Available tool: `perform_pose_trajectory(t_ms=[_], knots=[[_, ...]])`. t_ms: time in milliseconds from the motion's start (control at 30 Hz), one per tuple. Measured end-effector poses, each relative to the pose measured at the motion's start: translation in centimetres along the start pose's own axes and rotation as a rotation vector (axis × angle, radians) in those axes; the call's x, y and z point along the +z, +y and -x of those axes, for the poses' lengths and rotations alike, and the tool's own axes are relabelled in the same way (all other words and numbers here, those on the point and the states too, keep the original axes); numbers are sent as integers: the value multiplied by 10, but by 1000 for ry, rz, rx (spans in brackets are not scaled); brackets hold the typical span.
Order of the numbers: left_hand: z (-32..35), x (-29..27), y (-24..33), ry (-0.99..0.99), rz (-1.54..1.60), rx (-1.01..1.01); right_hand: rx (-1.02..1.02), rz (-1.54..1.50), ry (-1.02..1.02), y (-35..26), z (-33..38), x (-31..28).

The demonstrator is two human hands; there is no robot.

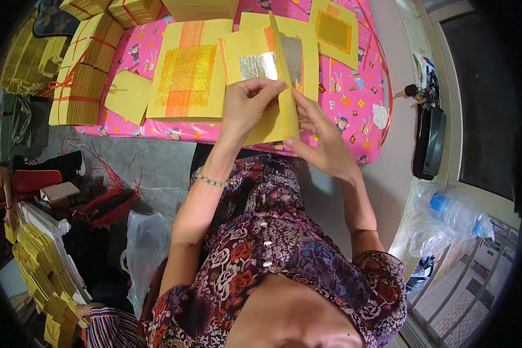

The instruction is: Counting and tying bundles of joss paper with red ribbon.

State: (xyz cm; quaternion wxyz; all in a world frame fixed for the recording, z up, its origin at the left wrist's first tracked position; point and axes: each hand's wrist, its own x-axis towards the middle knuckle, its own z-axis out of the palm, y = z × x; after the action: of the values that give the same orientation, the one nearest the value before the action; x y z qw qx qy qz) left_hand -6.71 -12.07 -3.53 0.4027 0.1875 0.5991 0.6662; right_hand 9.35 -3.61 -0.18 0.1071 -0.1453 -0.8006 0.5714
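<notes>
A yellow joss paper sheet with a silver foil square and an orange edge stands partly folded over at the table's near edge. My left hand pinches its folded part between thumb and fingers. On the other side of the fold, my right hand grips the paper low down, thumb toward me and fingers against the side. Under and behind it lies another yellow sheet with a greyish foil patch. Left of my hands lies a stack of joss paper with a gold square and an orange band.
A pink patterned tablecloth covers the table. Tied yellow paper bundles stand at the left, and a gold-square sheet lies far right. A striped-sleeved person's hand touches more yellow bundles at lower left. Plastic bottles sit by the window.
</notes>
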Motion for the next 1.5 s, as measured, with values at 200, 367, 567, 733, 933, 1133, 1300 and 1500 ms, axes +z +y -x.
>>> perform_pose_trajectory(t_ms=[200,367,567,733,933,1133,1300,1500], knots=[[1,5,3,45,-55,55,73,-173,-13,4,2,-4],[-2,4,-2,45,-107,72,116,-262,-23,3,3,-6],[-1,6,-1,40,-71,69,118,-273,11,6,3,-7],[-3,5,-5,45,-63,78,-21,-320,151,17,0,-4],[-2,5,-3,57,-132,73,-1,220,177,16,4,-10],[0,8,2,54,-120,67,-30,184,252,19,2,1],[0,9,1,60,-138,71,-15,96,261,22,2,5],[-1,9,-1,51,-153,81,-24,27,239,30,4,1]])
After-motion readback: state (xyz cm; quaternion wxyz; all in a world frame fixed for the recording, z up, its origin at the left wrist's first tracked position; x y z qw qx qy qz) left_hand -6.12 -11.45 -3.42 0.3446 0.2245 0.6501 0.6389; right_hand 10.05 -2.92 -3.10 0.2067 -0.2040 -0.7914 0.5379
